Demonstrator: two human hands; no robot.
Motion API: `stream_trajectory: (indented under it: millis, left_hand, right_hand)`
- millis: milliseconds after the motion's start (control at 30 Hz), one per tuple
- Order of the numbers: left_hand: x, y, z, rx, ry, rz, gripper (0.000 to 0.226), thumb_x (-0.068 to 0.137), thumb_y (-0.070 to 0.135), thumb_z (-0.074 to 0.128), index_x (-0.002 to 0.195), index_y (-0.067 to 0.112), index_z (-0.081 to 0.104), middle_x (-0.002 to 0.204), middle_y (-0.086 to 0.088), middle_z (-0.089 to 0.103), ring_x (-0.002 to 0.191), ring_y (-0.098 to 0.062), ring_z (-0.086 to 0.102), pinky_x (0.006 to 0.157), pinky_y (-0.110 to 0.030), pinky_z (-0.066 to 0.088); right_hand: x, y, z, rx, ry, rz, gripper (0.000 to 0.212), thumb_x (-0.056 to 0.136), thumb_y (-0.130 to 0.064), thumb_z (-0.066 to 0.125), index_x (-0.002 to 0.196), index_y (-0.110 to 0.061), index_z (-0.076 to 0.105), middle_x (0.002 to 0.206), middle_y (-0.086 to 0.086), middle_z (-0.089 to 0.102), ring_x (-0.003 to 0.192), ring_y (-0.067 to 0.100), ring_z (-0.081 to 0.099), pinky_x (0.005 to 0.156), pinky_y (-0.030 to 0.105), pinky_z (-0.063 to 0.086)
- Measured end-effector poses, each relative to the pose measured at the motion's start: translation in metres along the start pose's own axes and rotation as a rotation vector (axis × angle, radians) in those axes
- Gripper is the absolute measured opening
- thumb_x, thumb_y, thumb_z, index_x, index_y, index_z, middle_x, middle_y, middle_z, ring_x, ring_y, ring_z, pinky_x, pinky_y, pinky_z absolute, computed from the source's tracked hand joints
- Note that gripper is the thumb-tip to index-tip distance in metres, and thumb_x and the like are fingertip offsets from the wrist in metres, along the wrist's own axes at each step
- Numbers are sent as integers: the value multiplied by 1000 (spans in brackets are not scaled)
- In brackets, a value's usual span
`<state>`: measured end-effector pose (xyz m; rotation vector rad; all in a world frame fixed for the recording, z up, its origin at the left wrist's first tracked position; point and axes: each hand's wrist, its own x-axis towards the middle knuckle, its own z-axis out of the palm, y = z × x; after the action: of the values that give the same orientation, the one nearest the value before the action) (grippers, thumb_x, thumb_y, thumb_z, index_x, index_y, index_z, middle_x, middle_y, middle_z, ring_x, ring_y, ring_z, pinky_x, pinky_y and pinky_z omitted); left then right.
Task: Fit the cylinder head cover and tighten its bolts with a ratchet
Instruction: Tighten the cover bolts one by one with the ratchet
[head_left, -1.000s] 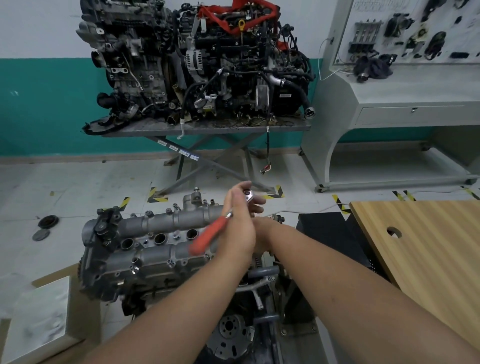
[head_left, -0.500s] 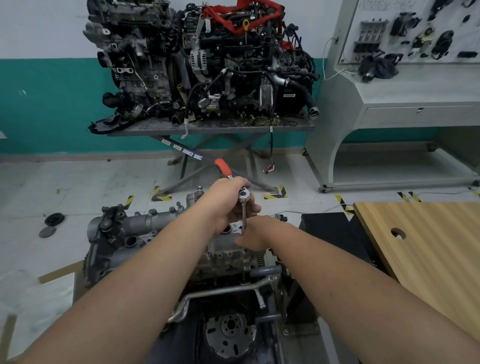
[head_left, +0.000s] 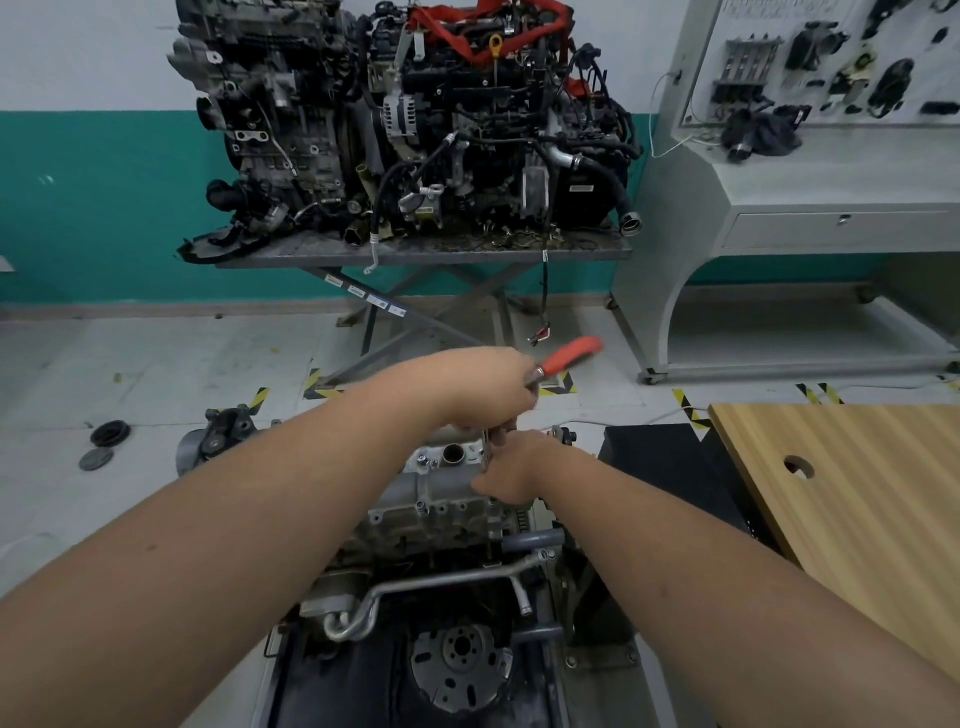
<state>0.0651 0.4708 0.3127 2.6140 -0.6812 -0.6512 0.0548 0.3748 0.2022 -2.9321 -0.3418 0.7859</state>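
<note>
A person bends over an engine on a low stand, the cast-metal cylinder head cover (head_left: 436, 486) already seated on top of it, in the lower middle of the head view. The left hand (head_left: 480, 392) is curled around the head end of the ratchet (head_left: 563, 358), whose red grip sticks out past the knuckles toward the upper right, blurred. The right hand (head_left: 511, 470) pinches the thin extension shaft (head_left: 488, 449) that drops from the ratchet toward a bolt at the cover's far right end; the bolt itself is hidden behind the fingers. The cover looks rigid and fairly heavy, a stiff aluminium casting that will not flex, so it likely needs even pressure from bolt to bolt rather than force at 1 corner. The ratchet looks light and hard, its steel neck probably slicker than the red sleeve, which is the better place to pull from once real torque is wanted; the shaft wants steadying low down, where the right hand has it. 2 more bolts (head_left: 422, 460) show on the near side of the cover beside an open round port (head_left: 453, 453). A wooden table (head_left: 857, 499) with a hole stands close on the right, near the handle's sweep. Beyond, 2 engines sit on a scissor stand (head_left: 415, 257), and 2 dark discs (head_left: 104, 444) lie on the floor at left.
</note>
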Motion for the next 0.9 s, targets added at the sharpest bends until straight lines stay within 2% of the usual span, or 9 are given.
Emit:
stream_trajectory:
  millis: [233,367,433,500,567,667,733,833,900]
  left_hand:
    - [-5,0,21,316,253,250,40,99,49,52,66,26,46,69,6,49,65,-17,49,56,-32,34]
    - [-5,-6,40,559,552,417,36,98,52,51,80,23,60,75,10,37,76,-18,41,60,-31,29]
    - [-7,-13,51,580,807,524,33,92,43,67,74,15,68,78,1,51,73,-23,48,60,-32,29]
    - [-7,-19,58,561,1003,573,30,83,37,76,65,15,67,81,-3,62,76,-27,59,62,-34,36]
    - [-5,-25,65,541,1098,598,28,78,35,78,62,16,64,90,-4,68,89,-27,63,70,-38,42]
    - [-4,-30,77,396,1104,519,37,84,46,62,68,13,66,107,-8,69,106,-26,51,82,-41,37]
    - [-5,-34,87,144,1012,427,48,87,55,51,85,10,69,120,-10,63,113,-27,51,88,-42,40]
    - [-6,-33,100,-405,844,441,39,94,49,46,110,17,62,135,11,45,117,-3,51,97,-26,44]
    - [-6,-24,106,-718,861,404,30,99,48,38,111,31,60,130,22,52,111,6,56,95,-15,44]
  right_hand:
    - [-1,2,7,101,84,48,41,97,-37,44,128,-15,56,124,7,59,108,27,55,87,38,44]
    - [-2,0,7,107,80,88,40,101,-33,39,137,-18,47,143,9,48,127,30,45,99,33,32]
    - [-1,-30,5,202,538,368,28,95,-27,57,122,-22,62,127,1,60,109,23,56,90,27,31]
    - [-18,-57,-9,537,618,429,7,84,-14,63,90,-18,65,94,1,61,70,21,37,78,34,39]
    - [-4,-73,-16,508,801,442,6,80,-9,57,85,-10,60,90,8,60,64,22,28,79,44,47]
    - [-43,-49,-20,846,675,479,20,71,-4,70,78,-23,68,71,-6,64,52,9,50,73,23,48]
    - [-53,-35,-21,1066,468,421,21,90,-3,61,103,-19,61,63,-9,60,41,-7,53,51,7,42]
    - [-42,-7,-12,490,-43,41,36,98,-7,56,134,-7,52,115,8,64,99,4,69,80,20,50]
    - [-21,-9,-13,68,-25,-8,38,97,-11,54,135,-10,55,135,14,58,125,29,56,101,40,45]
